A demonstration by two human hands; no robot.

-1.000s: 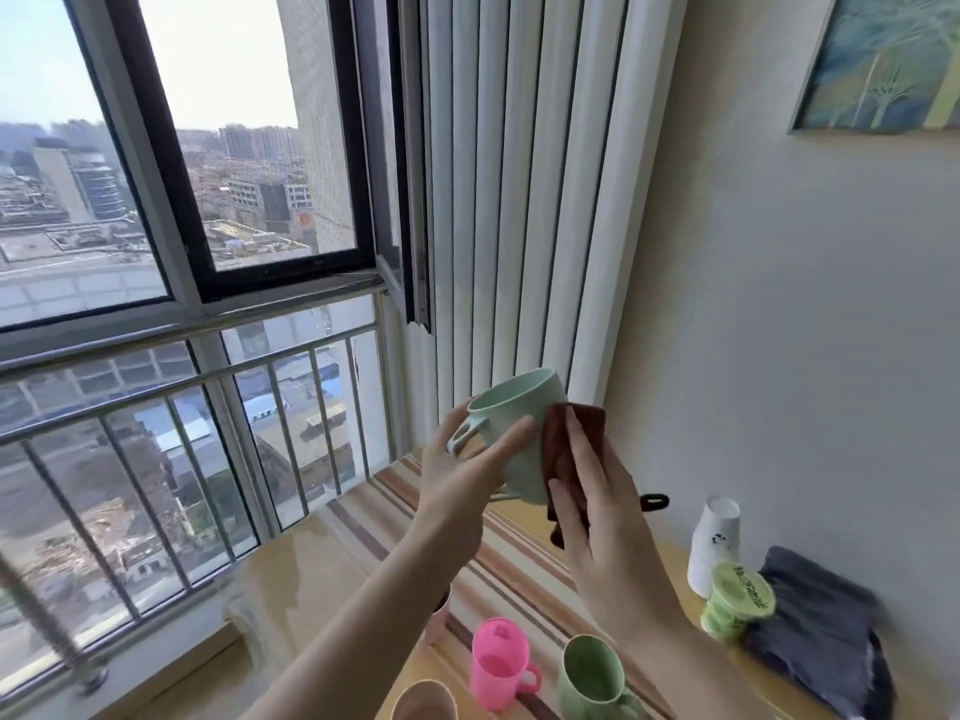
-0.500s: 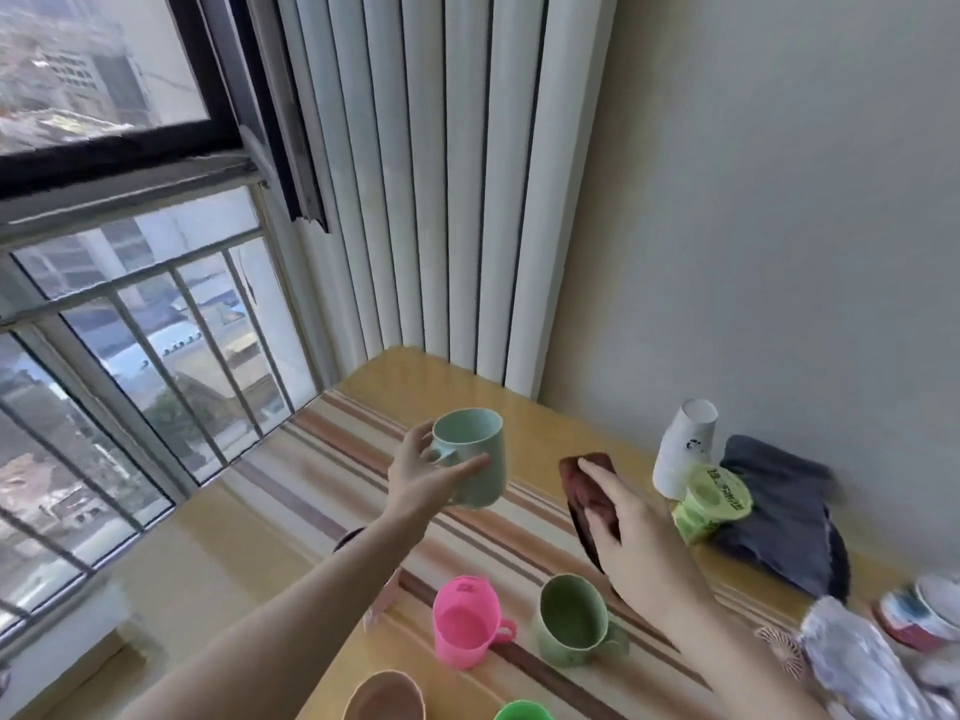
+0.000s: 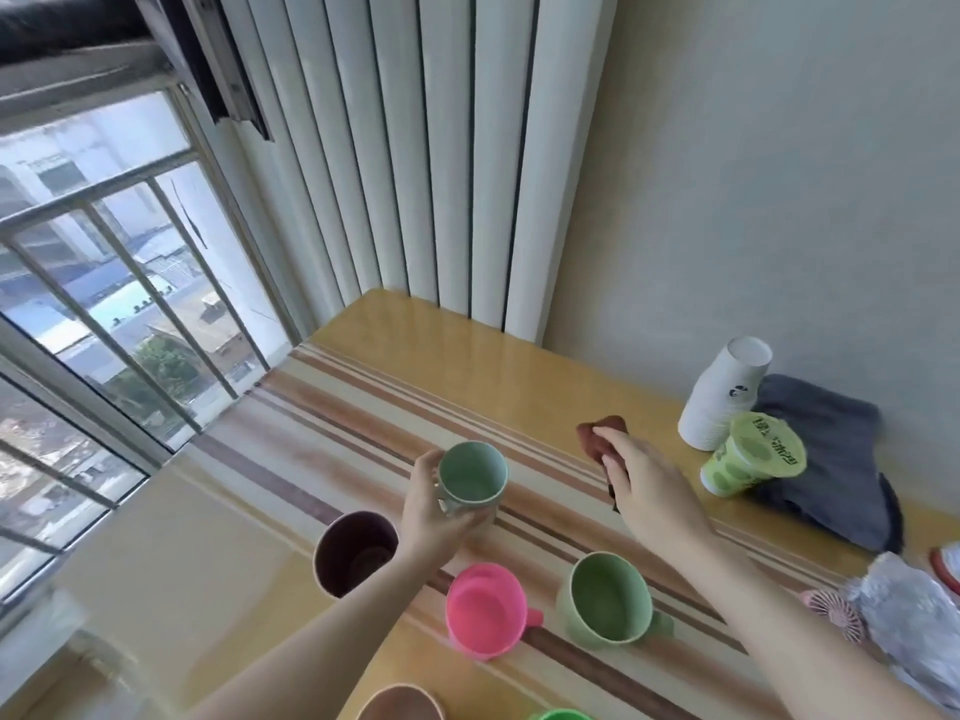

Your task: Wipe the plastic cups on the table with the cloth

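I logged: left hand gripped mint cup; right hand clutched brown cloth just beside; pink cup nearer me.

left hand: bare, no glove, and no ring or bracelet that I can spot

right hand: same deal, bare, nothing on the fingers; nails look short and plain, though it's a bit blurry to be sure

left forearm: bare all the way down to the frame edge at about 7 o'clock, no sleeve or cuff showing, no watch on the wrist

right forearm: also bare, runs out of frame at roughly 5 o'clock, no sleeve, no strap

rest of the person: out of view, just two arms
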